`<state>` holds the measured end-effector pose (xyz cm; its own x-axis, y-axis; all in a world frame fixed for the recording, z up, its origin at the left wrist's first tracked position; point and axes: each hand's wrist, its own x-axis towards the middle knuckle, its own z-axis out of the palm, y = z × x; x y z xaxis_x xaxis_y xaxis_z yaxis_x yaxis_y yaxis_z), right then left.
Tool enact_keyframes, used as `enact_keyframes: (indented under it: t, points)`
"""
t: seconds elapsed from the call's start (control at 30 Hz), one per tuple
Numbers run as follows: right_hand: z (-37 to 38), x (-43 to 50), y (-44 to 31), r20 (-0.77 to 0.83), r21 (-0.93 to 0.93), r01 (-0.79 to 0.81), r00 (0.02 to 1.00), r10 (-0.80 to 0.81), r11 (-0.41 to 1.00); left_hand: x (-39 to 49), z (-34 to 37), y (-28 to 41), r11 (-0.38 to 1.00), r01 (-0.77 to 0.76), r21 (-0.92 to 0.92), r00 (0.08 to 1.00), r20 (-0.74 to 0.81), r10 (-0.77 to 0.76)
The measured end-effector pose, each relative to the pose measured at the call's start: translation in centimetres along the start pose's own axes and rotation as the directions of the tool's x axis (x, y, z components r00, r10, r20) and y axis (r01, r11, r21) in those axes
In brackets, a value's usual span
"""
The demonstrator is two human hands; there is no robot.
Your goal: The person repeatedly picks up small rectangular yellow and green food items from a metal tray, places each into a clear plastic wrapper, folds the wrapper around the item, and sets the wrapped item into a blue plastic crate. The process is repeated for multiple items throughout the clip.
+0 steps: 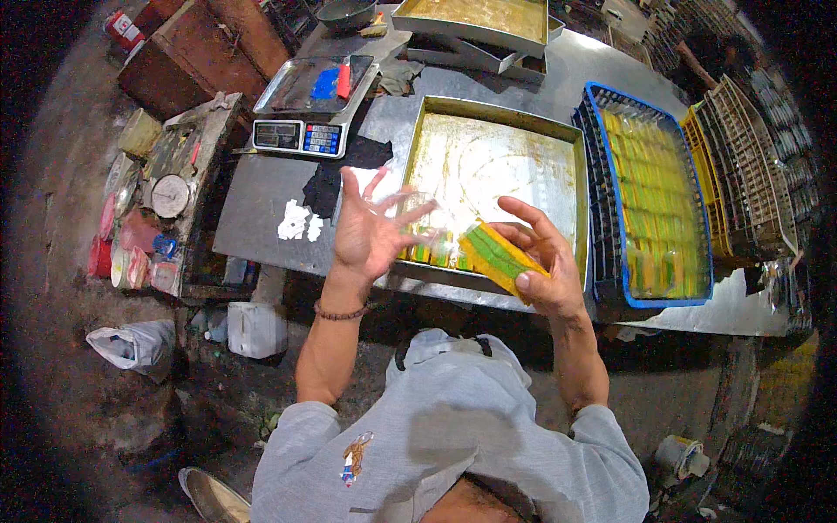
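Observation:
My right hand (546,258) grips a yellow and green layered cake bar (500,258) between thumb and fingers, above the near edge of a shallow metal tray (510,170). My left hand (376,225) is spread, palm up, left of the bar. Clear plastic film (431,222) seems to lie at its fingertips, blurred. Several similar cake pieces (438,256) stand along the near wall of the tray, partly hidden by my hands. Small white paper slips (294,221) lie on the metal table at the left.
A blue crate (703,261) full of wrapped yellow and green bars stands right of the tray. A digital scale (297,137) carrying a blue and red item is at the back left. More metal trays (471,33) are stacked behind. A cluttered side table (216,144) stands left.

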<state>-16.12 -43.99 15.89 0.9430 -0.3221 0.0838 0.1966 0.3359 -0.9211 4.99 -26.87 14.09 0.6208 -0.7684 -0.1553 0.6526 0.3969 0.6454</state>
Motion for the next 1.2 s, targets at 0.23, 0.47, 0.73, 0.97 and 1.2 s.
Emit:
enact_keyframes:
  t: [0.23, 0.47, 0.73, 0.97, 1.2]
  points:
    - [0.2, -0.7, -0.9, -0.066, -0.107, 0.071, 0.995, -0.079, 0.992, -4.7, 6.5, -1.8, -0.068, -0.478, 0.876, 0.701, 0.427, 0.571]
    - [0.0, -1.8, -2.0, -0.085, -0.250, 0.120, 0.986, -0.145, 0.961, -3.3, 7.0, -3.5, 0.027, -0.610, 0.792, 0.653, 0.483, 0.583]
    - [-0.4, -2.9, -2.8, -0.107, -0.059, 0.130, 0.985, -0.136, 0.990, -3.3, 9.3, -3.5, 0.037, -0.675, 0.737, 0.625, 0.543, 0.561]
    - [-0.2, -3.2, -3.3, -0.099, -0.233, 0.204, 0.968, -0.232, 0.951, -3.5, 10.3, -3.5, -0.191, -0.549, 0.814, 0.512, 0.508, 0.692]
    - [0.3, -2.5, -3.6, -0.051, -0.667, 0.223, 0.938, -0.342, 0.711, -5.7, 10.0, -3.3, -0.340, -0.573, 0.746, 0.494, 0.645, 0.583]
